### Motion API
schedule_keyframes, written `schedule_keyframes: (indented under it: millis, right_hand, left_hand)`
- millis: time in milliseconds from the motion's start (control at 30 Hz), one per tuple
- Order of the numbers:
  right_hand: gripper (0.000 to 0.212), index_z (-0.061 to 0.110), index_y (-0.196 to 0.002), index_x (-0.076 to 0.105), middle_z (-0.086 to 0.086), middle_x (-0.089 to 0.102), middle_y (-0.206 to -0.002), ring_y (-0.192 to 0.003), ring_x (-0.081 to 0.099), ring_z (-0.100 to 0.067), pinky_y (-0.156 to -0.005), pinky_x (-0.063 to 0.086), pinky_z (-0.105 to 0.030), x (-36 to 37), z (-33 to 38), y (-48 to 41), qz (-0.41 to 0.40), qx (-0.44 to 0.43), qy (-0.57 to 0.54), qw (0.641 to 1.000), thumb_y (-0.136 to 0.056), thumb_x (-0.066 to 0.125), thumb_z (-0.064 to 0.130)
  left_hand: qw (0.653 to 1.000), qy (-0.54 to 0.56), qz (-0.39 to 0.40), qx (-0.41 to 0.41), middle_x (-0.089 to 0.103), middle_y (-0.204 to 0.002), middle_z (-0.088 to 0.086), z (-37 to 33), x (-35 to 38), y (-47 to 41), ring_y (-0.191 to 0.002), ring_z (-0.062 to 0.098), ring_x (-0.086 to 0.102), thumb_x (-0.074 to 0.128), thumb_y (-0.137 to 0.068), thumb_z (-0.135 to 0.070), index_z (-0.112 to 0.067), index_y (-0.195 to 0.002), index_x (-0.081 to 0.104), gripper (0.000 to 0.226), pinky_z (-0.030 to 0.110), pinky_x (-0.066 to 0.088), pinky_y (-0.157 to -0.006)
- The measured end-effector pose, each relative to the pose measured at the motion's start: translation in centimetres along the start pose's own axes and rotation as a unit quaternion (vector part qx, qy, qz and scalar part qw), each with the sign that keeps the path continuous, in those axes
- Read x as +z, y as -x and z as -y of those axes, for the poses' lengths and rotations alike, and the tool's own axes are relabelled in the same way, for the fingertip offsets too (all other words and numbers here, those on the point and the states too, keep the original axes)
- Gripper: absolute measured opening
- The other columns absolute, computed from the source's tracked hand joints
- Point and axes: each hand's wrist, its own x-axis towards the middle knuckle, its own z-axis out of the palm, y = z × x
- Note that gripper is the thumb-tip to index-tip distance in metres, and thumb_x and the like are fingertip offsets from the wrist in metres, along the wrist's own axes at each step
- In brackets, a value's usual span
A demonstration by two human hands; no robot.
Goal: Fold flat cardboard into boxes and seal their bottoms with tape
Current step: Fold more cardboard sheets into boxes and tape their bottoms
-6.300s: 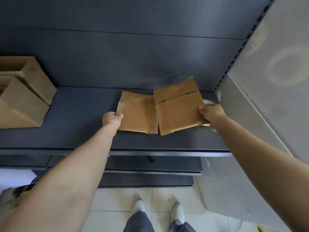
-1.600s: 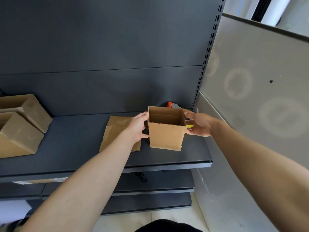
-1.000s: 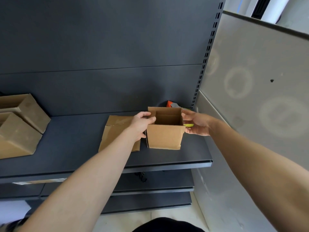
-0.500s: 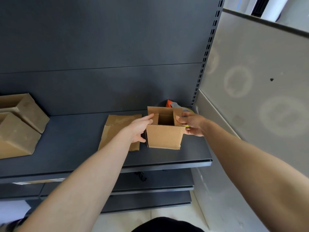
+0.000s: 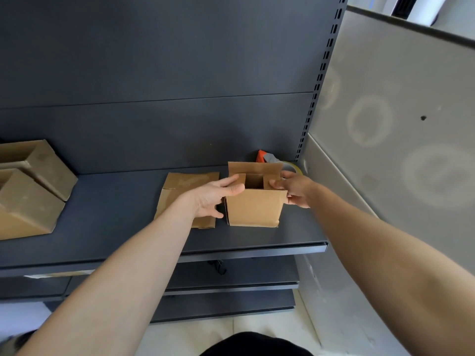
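Dark back panel [image 5: 154, 73] fills 9 to 1 o'clock of the view; pale grey partition [image 5: 398, 111] takes 2 to 4 o'clock, with a slotted upright [image 5: 321, 80] between the two; dark shelf [image 5: 110, 214] runs across the middle. Two made-up boxes [image 5: 28, 201] sit at the shelf's 9 o'clock end, well apart from the work. Flat cardboard [image 5: 177, 186] lies on the shelf just at 9 o'clock of the box, its near part under the left wrist.

Box [image 5: 253, 210] stands upright on the shelf, right of centre; plain brown; rear flap up, two side flaps turned in over the opening, a dark gap between them. Left hand [image 5: 212, 197] at its 9 o'clock, fingers straight, pressing the left flap; right hand [image 5: 295, 190] at 3 o'clock, fingers bent over the right flap, thumb on the wall below, pinching it. Tape dispenser [image 5: 267, 158], orange and grey, at the box's 12 o'clock, partly hidden by the rear flap.
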Motion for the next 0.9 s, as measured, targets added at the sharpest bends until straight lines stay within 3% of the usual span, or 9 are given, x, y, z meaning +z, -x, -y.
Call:
schedule_keyframes:
  millis: [133, 267, 433, 500, 567, 700, 800, 900]
  right_hand:
    - [0.023, 0.022, -0.119, 0.059, -0.001, 0.064, -0.101, -0.088, 0.062, -0.015, -0.071, 0.051, -0.026, -0.5, 0.0, 0.4, 0.028, 0.013, -0.029, 0.999, -0.100, 0.048, 0.017]
    - [0.022, 0.025, -0.105, 0.064, 0.000, 0.064, -0.098, -0.088, 0.059, -0.014, -0.078, 0.048, -0.027, -0.5, 0.1, 0.5, 0.026, 0.020, -0.012, 0.999, -0.102, 0.044, 0.016]
    - [0.019, 0.023, -0.107, 0.062, -0.002, 0.062, -0.097, -0.085, 0.058, -0.015, -0.072, 0.048, -0.026, -0.7, 0.0, 0.5, 0.011, 0.034, -0.042, 0.998, -0.102, 0.044, 0.019]
    - [0.017, 0.018, -0.103, 0.061, -0.006, 0.061, -0.098, -0.083, 0.059, -0.017, -0.070, 0.049, -0.027, -1.0, 0.1, 0.7, -0.003, 0.054, -0.065, 0.996, -0.098, 0.052, 0.032]
    - [0.037, 0.016, -0.101, 0.060, -0.009, 0.060, -0.097, -0.085, 0.058, -0.019, -0.072, 0.048, -0.027, -1.2, 0.3, 0.9, 0.001, 0.065, -0.049, 0.997, -0.090, 0.057, 0.051]
    - [0.062, 0.016, -0.098, 0.056, -0.005, 0.051, -0.084, -0.070, 0.048, -0.015, -0.062, 0.046, -0.024, -1.0, 1.4, 1.0, 0.029, 0.081, -0.012, 0.996, -0.082, 0.045, 0.075]
    - [0.055, 0.017, -0.106, 0.055, -0.009, 0.053, -0.099, -0.080, 0.054, -0.020, -0.064, 0.049, -0.027, -0.7, 1.9, 0.7, 0.002, 0.090, 0.009, 0.996, -0.087, 0.044, 0.067]
    - [0.032, 0.015, -0.104, 0.057, -0.011, 0.054, -0.104, -0.081, 0.054, -0.020, -0.070, 0.047, -0.028, -0.9, 2.1, 0.6, 0.004, 0.094, 0.016, 0.995, -0.091, 0.057, 0.044]
  left_hand:
    - [0.998, -0.010, -0.054, 0.007, 0.022, -0.156, 0.001, 0.0, 0.5, -0.1, -0.144, 0.033, 0.014, 0.070, -0.075, -0.043, -0.039, -0.138, 0.044, 0.068, 0.062, 0.027, -0.109]
    - [0.987, -0.006, -0.153, 0.044, 0.046, -0.139, 0.005, 0.0, 1.4, -0.6, -0.130, 0.030, 0.040, 0.073, -0.081, -0.030, -0.031, -0.121, 0.061, 0.042, 0.060, 0.037, -0.103]
    - [0.976, -0.032, -0.198, 0.079, 0.049, -0.120, 0.003, -0.2, 2.4, -1.0, -0.107, 0.025, 0.052, 0.072, -0.083, -0.017, -0.026, -0.111, 0.059, 0.032, 0.045, 0.051, -0.087]
    - [0.972, -0.056, -0.213, 0.083, 0.047, -0.116, 0.001, -0.3, 2.6, -1.2, -0.104, 0.025, 0.051, 0.072, -0.083, -0.017, -0.023, -0.112, 0.055, 0.034, 0.045, 0.051, -0.086]
    - [0.970, -0.064, -0.219, 0.079, 0.047, -0.119, 0.002, -0.2, 2.6, -1.4, -0.105, 0.026, 0.051, 0.073, -0.083, -0.018, -0.021, -0.115, 0.048, 0.041, 0.045, 0.051, -0.086]
    - [0.969, -0.055, -0.228, 0.083, 0.043, -0.130, 0.007, 0.0, 2.3, -1.4, -0.113, 0.027, 0.050, 0.075, -0.081, -0.017, -0.032, -0.132, 0.024, 0.074, 0.045, 0.052, -0.088]
    - [0.970, -0.061, -0.209, 0.104, 0.039, -0.136, 0.006, 0.0, 2.4, -1.4, -0.118, 0.029, 0.047, 0.073, -0.082, -0.013, -0.044, -0.140, 0.016, 0.087, 0.051, 0.049, -0.093]
    - [0.970, -0.084, -0.195, 0.115, 0.045, -0.130, 0.006, 0.0, 2.5, -1.4, -0.109, 0.027, 0.053, 0.068, -0.086, -0.013, -0.037, -0.129, 0.038, 0.057, 0.045, 0.055, -0.083]
